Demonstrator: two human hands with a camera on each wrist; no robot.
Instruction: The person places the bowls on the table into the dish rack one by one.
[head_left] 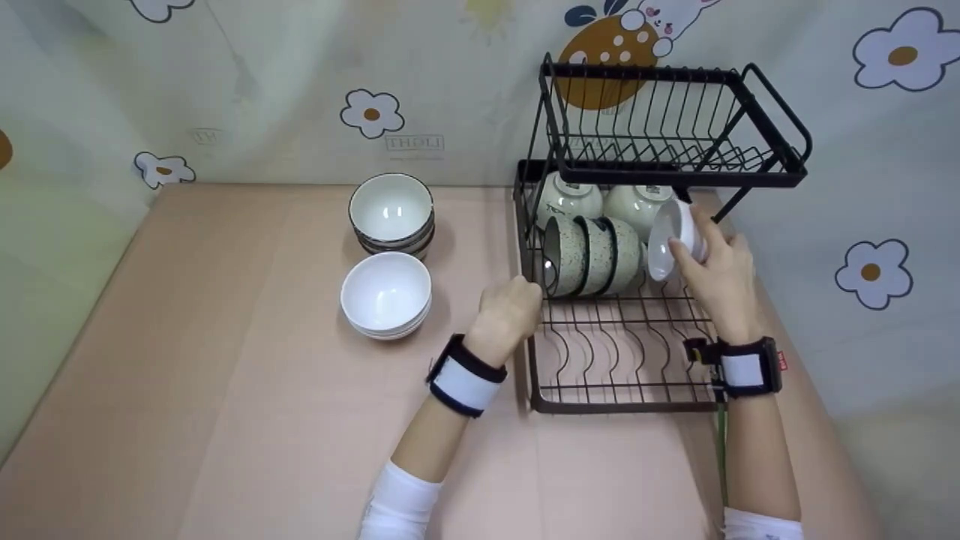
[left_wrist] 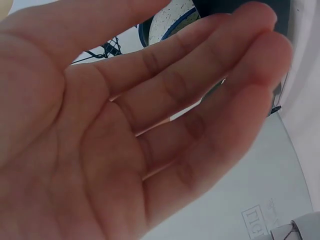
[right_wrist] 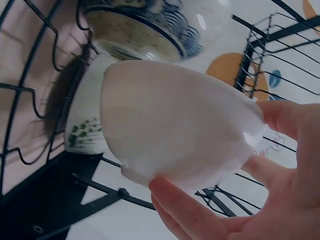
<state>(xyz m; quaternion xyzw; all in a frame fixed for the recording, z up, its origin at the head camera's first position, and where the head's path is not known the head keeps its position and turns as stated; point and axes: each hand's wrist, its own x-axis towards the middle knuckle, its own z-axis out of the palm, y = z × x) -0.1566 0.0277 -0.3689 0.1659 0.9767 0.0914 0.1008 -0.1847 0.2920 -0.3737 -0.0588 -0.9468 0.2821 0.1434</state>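
My right hand [head_left: 720,277] pinches a small white bowl [head_left: 667,240] between thumb and fingers. The bowl is tipped on its side over the lower tier of a black two-tier dish rack [head_left: 622,407]. Close up in the right wrist view, fingertips touch the outside of the white bowl [right_wrist: 175,125]. Left of it, speckled bowls [head_left: 598,255] with dark rims stand on edge in a row. At the rack's left edge is my left hand [head_left: 510,319]; its palm [left_wrist: 75,150] is bare and its fingers bend loosely, and whether they touch the rack is unclear.
Two pale bowls [head_left: 570,199] sit upside down at the back of the lower tier, under the upper tier [head_left: 679,178]. On the table to the left stand a stack of dark-rimmed bowls [head_left: 391,206] and a stack of white bowls [head_left: 386,292]. A patterned curtain [head_left: 262,97] hangs behind.
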